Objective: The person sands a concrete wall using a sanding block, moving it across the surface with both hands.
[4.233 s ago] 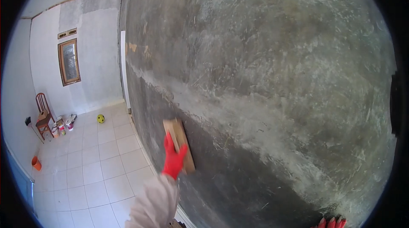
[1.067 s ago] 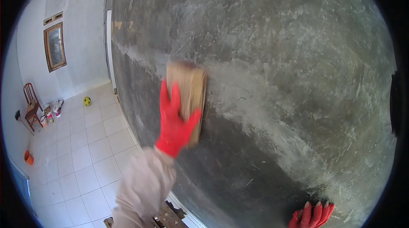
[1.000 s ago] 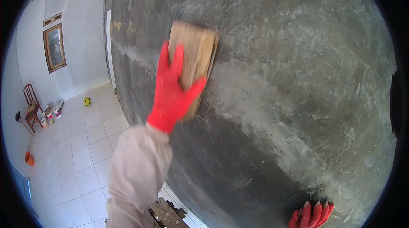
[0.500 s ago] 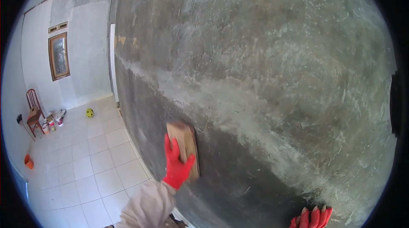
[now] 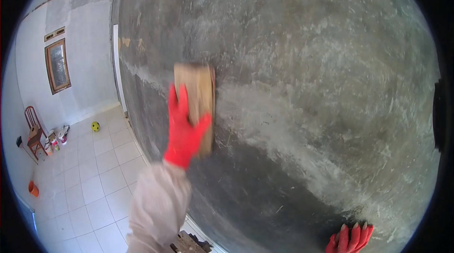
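My left hand [image 5: 183, 127], in a red glove, grips a long wooden block [image 5: 201, 94] flat against the grey plastered wall [image 5: 293, 78]. The thumb lies across the wood on the right, and the fingers reach up along its left side. A thin reddish edge shows between the block and the wall. At the lower right, my right hand [image 5: 350, 239] rests on the wall with its fingers extended upward and nothing in them. Its red glove leaves the fingertips bare. A pale, rough band crosses the wall between both hands, with a darker area below.
A pale tiled floor [image 5: 97, 172] runs along the left. Farther back stand a brown chair [image 5: 35, 132], several paint cans, a yellow ball [image 5: 95, 126] and an orange bucket [image 5: 33, 188]. A rough wooden piece [image 5: 189, 243] sits low, near my left sleeve.
My left hand has slid the wooden block up the wall, from the dark area onto the pale band. My right hand stays on the wall, and the view has shifted slightly.
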Demonstrator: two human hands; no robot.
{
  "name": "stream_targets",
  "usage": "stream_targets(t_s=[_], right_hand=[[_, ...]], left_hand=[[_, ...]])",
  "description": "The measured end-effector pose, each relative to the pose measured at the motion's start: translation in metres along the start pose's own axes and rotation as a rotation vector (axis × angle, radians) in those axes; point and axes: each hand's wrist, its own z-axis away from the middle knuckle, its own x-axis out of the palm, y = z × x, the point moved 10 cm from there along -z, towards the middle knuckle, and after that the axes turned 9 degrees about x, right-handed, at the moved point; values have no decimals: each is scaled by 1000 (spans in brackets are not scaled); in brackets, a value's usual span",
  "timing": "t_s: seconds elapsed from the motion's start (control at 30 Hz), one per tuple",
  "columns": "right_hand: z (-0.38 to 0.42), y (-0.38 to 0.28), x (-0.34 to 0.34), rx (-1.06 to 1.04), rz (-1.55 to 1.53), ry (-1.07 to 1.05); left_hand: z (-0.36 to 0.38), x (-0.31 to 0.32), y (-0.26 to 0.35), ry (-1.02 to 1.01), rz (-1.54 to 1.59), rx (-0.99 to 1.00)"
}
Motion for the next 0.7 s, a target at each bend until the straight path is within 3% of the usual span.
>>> stream_targets(t_s=[0.07, 0.1, 0.17, 0.2, 0.27, 0.4, 0.53, 0.63, 0.7], right_hand=[[1, 0, 1, -2, 3, 32], [0, -3, 1, -2, 6, 27], [-2, -2, 1, 13, 28, 13], [-1, -4, 2, -2, 40, 10], [-1, -3, 0, -15, 42, 33], [0, -2, 0, -14, 16, 35], [0, -1, 1, 1, 13, 32], [-4, -1, -1, 9, 13, 20], [7, 2, 4, 18, 18, 17]], left_hand=[[95, 15, 23, -147, -49, -84], [138, 18, 50, -142, -35, -4], [243, 37, 58, -224, 26, -184], [246, 39, 61, -213, 38, -196], [249, 36, 69, -176, -51, -205], [84, 23, 100, 6, -13, 84], [-44, 16, 131, 73, -151, 201], [-20, 18, 135, 59, -137, 219], [50, 29, 129, 7, -109, 151]])
